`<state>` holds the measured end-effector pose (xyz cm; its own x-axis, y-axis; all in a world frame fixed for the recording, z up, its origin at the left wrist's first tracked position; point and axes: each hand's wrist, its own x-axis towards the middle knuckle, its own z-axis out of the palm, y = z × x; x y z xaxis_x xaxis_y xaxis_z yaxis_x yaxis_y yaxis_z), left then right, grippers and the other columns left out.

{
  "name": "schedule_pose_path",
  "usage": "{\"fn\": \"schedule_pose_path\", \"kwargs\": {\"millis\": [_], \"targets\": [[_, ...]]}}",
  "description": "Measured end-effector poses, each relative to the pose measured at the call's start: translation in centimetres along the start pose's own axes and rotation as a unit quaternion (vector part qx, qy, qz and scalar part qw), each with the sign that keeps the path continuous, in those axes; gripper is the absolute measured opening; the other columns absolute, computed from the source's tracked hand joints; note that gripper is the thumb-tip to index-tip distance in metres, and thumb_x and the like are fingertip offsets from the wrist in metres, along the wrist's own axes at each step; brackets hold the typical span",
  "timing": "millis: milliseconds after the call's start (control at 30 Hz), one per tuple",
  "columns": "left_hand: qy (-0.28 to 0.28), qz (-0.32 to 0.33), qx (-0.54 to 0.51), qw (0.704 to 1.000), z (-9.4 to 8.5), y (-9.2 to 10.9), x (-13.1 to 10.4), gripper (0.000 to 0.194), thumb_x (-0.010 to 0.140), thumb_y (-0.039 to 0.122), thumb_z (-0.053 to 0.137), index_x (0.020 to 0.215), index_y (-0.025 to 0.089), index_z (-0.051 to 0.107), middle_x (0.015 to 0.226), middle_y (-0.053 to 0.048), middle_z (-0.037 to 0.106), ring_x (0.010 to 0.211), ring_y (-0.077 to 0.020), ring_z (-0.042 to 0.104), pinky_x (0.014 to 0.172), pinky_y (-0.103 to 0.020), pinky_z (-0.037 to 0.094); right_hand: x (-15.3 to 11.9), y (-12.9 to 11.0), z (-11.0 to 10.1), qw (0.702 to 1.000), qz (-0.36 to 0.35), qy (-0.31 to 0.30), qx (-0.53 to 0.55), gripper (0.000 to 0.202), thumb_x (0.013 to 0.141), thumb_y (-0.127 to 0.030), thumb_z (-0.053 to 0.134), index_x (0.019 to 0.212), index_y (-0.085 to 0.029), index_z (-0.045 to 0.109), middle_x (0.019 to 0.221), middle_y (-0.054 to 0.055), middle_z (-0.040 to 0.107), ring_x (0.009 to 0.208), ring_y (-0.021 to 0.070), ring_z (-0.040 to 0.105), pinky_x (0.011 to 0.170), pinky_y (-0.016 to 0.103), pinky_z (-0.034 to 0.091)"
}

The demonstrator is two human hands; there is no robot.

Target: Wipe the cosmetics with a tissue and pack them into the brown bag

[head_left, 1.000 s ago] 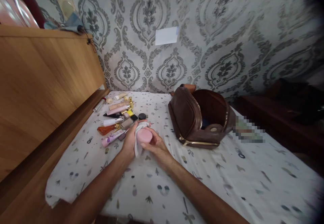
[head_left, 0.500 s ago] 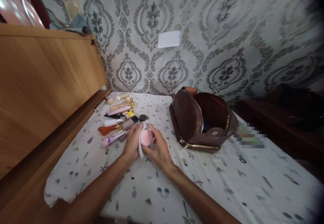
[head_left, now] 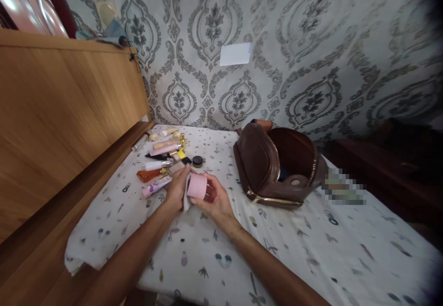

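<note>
Both my hands meet above the white patterned sheet. In my right hand point(head_left: 218, 202) is a pink cylindrical container point(head_left: 197, 186), lying on its side, with the fingers and thumb closed around its right end. A white wiping cloth point(head_left: 186, 200) is gripped in my left hand point(head_left: 177, 189) and pressed against the container's left end. Some of the left fingers are hidden behind the cloth and container. Just beyond the hands sits a small round black-lidded jar point(head_left: 197, 161). To the left lie a purple-and-white tube point(head_left: 156, 187) and an amber bottle point(head_left: 148, 175).
A brown leather bag point(head_left: 256, 158) lies unzipped on the right, its opening facing up. More cosmetics, among them a pink tube point(head_left: 165, 149), cluster at the far left. A wooden cabinet point(head_left: 72, 93) borders the left side; patterned wallpaper point(head_left: 214, 89) rises behind.
The pink container has turned, so its side now shows instead of its rounded end. Both hands have shifted slightly left, and more of the black-lidded jar shows.
</note>
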<state>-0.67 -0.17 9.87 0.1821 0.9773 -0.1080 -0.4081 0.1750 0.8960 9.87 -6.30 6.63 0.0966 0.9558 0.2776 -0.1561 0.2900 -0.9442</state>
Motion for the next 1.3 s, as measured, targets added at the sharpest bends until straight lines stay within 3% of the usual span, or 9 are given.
{"fn": "schedule_pose_path", "kwargs": {"millis": [167,333,433,533,667,833,1000,1133,1300], "targets": [[-0.001,0.008,-0.018,1.0,0.8,-2.1,-0.3,0.05,0.063,0.065,0.072,0.074,0.017,0.061,0.067,0.001,0.058,0.064,-0.0147,0.054,0.061,-0.025,0.044,0.2,0.2,0.1,0.996,0.035,0.076,0.012,0.059,0.062,-0.03,0.081,0.11,-0.025,0.047,0.107,0.003,0.056,0.083,0.0166,0.064,0.075,0.031,0.054],[0.069,0.174,0.153,0.97,0.0,-1.6,-0.3,0.034,0.089,0.053,0.049,0.083,0.02,0.057,0.077,0.002,0.055,0.076,-0.0149,0.053,0.074,-0.027,0.044,0.1,0.1,0.0,0.992,0.025,0.126,-0.018,0.061,0.061,-0.025,0.079,0.113,-0.025,0.047,0.102,0.001,0.057,0.075,0.014,0.062,0.068,0.027,0.052],[-0.046,0.328,0.311,0.891,-0.2,-0.8,-0.9,0.025,0.097,0.038,0.038,0.094,0.022,0.057,0.097,-0.004,0.061,0.098,-0.0184,0.056,0.092,-0.033,0.041,0.2,0.2,0.0,0.992,0.045,0.119,0.006,0.061,0.06,-0.02,0.076,0.114,-0.025,0.048,0.098,0.0,0.058,0.074,0.0139,0.061,0.067,0.026,0.051],[-0.186,0.407,0.412,0.794,-0.1,-0.6,-1.4,0.021,0.097,0.027,0.039,0.099,0.021,0.059,0.113,-0.009,0.061,0.112,-0.0204,0.053,0.1,-0.037,0.038,0.2,0.1,0.2,0.99,0.056,0.093,0.088,0.057,0.056,-0.016,0.076,0.106,-0.025,0.05,0.097,-0.002,0.06,0.081,0.0151,0.062,0.071,0.026,0.051],[-0.232,0.423,0.441,0.757,-0.4,-0.4,-1.3,0.024,0.097,0.024,0.037,0.108,0.02,0.058,0.126,-0.012,0.056,0.119,-0.0213,0.052,0.102,-0.039,0.039,0.1,-0.9,0.5,0.972,0.102,0.078,0.198,0.055,0.056,-0.011,0.077,0.104,-0.025,0.054,0.097,-0.003,0.065,0.087,0.0149,0.062,0.079,0.025,0.049],[-0.205,0.434,0.392,0.785,-1.3,0.0,-0.6,0.028,0.096,0.029,0.04,0.118,0.019,0.053,0.123,-0.012,0.059,0.116,-0.0224,0.055,0.099,-0.037,0.042,0.2,-1.6,-0.2,0.924,0.197,-0.016,0.328,0.038,0.07,-0.041,0.077,0.097,-0.022,0.061,0.089,0.002,0.069,0.089,0.0205,0.064,0.081,0.034,0.05],[-0.177,0.355,0.351,0.848,-1.1,-0.5,-0.5,0.039,0.097,0.041,0.035,0.121,0.019,0.056,0.116,-0.01,0.066,0.108,-0.0235,0.06,0.094,-0.035,0.044,0.4,-1.4,-0.7,0.904,0.221,-0.078,0.356,0.061,0.075,-0.074,0.057,0.105,-0.021,0.062,0.096,0.008,0.069,0.102,0.0249,0.061,0.085,0.039,0.049],[-0.137,0.265,0.252,0.921,-0.6,-1.3,-0.8,0.052,0.094,0.056,0.036,0.116,0.019,0.064,0.113,-0.008,0.069,0.113,-0.025,0.059,0.1,-0.035,0.042,0.0,-1.2,-0.5,0.917,0.205,-0.111,0.324,0.062,0.077,-0.074,0.056,0.105,-0.02,0.064,0.106,0.011,0.068,0.108,0.0258,0.059,0.089,0.04,0.048],[-0.079,0.135,0.144,0.977,-0.4,-1.6,-0.6,0.051,0.084,0.063,0.051,0.096,0.018,0.072,0.096,-0.007,0.073,0.102,-0.0253,0.063,0.095,-0.036,0.045,-0.2,-1.0,-0.5,0.958,0.133,-0.099,0.234,0.049,0.077,-0.055,0.071,0.11,-0.02,0.063,0.11,0.009,0.068,0.104,0.0245,0.061,0.09,0.037,0.048]]}}
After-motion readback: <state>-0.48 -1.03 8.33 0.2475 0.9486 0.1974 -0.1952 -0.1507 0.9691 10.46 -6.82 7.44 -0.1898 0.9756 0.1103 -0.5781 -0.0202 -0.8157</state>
